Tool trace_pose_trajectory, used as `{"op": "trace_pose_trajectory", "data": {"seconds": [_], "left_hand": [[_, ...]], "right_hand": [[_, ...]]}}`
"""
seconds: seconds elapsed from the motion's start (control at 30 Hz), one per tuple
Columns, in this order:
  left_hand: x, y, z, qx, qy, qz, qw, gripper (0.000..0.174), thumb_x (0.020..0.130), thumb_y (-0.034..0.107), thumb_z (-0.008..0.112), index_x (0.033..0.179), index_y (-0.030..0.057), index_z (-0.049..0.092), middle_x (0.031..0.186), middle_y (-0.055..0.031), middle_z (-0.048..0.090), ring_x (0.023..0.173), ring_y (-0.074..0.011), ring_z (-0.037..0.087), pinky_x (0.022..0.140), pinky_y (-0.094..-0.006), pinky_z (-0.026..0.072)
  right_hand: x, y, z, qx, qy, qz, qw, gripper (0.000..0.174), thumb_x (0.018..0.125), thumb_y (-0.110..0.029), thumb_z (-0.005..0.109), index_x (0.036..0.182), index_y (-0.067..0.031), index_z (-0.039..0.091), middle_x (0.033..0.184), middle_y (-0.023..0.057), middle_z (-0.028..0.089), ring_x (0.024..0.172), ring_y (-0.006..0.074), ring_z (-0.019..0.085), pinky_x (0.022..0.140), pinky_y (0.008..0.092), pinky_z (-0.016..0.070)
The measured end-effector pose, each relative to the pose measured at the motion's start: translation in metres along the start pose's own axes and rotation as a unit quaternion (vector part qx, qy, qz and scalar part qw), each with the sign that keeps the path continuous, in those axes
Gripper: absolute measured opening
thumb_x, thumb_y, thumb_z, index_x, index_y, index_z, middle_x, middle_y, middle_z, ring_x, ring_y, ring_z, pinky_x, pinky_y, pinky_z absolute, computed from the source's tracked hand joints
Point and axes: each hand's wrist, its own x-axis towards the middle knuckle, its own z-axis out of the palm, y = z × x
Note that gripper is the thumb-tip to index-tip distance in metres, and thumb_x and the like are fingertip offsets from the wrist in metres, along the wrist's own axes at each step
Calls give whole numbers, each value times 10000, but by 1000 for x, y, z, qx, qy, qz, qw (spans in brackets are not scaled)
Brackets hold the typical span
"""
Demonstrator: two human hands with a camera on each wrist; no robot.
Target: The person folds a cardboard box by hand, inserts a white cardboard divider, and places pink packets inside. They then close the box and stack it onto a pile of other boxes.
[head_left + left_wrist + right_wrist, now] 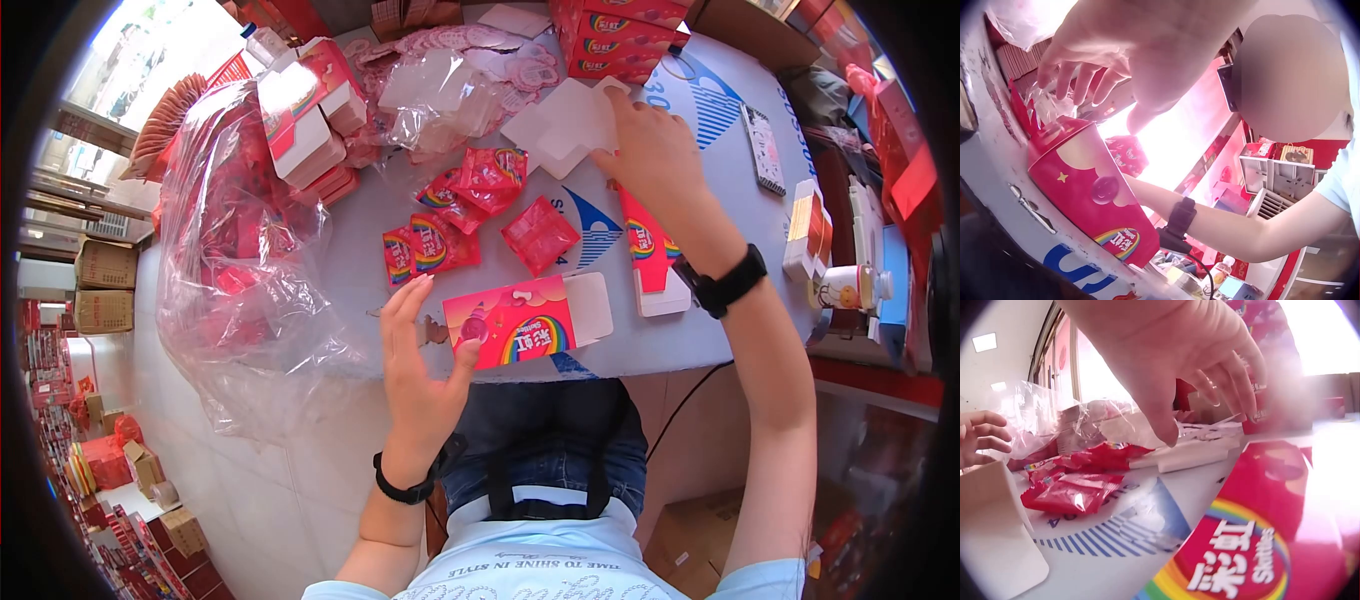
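My left hand (418, 385) is beside an open pink Skittles box (510, 322) near the table's front edge, fingers extended and thumb at the box's edge. The box lies on the table with its white end flap (592, 306) folded out to the right. My right hand (655, 145) reaches over flat white cards (562, 128), its fingertips at their right edge. In the right wrist view its thumb and fingers (1235, 378) are spread apart just over the cards. Below that forearm lies a second Skittles box (648, 245). Several red candy sachets (540, 235) lie between the hands.
A clear plastic bag (240, 250) of red packets hangs over the table's left edge. Behind are stacked boxes (310, 110), bagged white cards (440, 95) and a pile of Skittles boxes (620, 40). A patterned phone-like object (763, 150) lies at the right.
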Motion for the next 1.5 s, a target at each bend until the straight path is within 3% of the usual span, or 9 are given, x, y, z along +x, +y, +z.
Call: {"op": "trace_pose_trajectory", "data": {"seconds": [0.17,0.23,0.33,0.53,0.67,0.9,1.0,1.23,1.5], "left_hand": [[3,5,-1,-170,-1,-7,985,583,782,207,683,1248,-13,410,1219,-138,456,1049,-209,499,846,-291,438],[10,24,4,-458,-91,-112,877,613,794,224,679,1263,-38,384,1207,-131,487,1081,-182,492,866,-291,431],[2,27,12,-549,-156,-171,803,550,823,222,651,1239,-52,418,1153,-108,534,1052,-144,507,867,-280,427],[-3,40,16,-454,-182,-252,835,301,845,195,619,1003,-61,600,913,-62,629,828,-100,570,732,-249,453],[1,49,13,-335,-331,-236,850,252,820,163,618,926,-66,618,815,-64,639,780,-91,566,702,-253,448],[1,57,11,-281,-390,-233,845,263,788,172,639,917,-57,619,785,-84,635,735,-99,566,667,-259,449],[0,56,11,-274,-408,-246,835,270,781,181,646,914,-52,617,791,-86,632,738,-99,565,666,-257,449],[2,58,11,-305,-433,-200,824,304,790,207,646,937,-56,606,827,-84,632,776,-114,572,702,-259,451],[-6,47,19,-460,-300,-175,817,228,840,145,586,991,-26,582,956,-89,624,925,-148,600,855,-289,436]], "right_hand": [[-69,-20,-67,172,13,-48,984,642,656,-217,728,1198,-27,443,927,138,586,875,284,574,786,382,442],[-103,-37,-82,215,8,-81,973,733,589,-163,759,1242,-54,443,974,136,582,921,293,563,809,371,443],[-132,-53,-94,238,-13,-68,969,725,602,-256,759,1232,-45,467,1019,103,582,937,237,552,887,396,381],[-168,-50,-109,140,-5,-19,990,883,480,-370,762,1263,-87,470,1249,92,501,1151,257,467,1031,490,198],[-166,-44,-110,116,-64,-150,980,876,483,-356,754,1273,-117,460,1340,79,413,1244,292,373,1069,475,168],[-173,-37,-100,219,-140,-146,955,916,437,-269,796,1270,-96,457,1313,112,429,1214,289,403,999,435,319],[-175,-34,-100,207,-145,-172,952,813,536,-291,790,1244,-62,464,1269,151,454,1161,296,444,981,424,327],[-180,-34,-93,227,-120,-157,954,736,486,-255,808,1137,-59,527,1111,98,582,1023,246,550,958,418,362],[-188,-29,-78,372,-54,-26,926,289,643,-96,728,905,-60,611,773,82,629,701,245,597,675,338,471]]}}
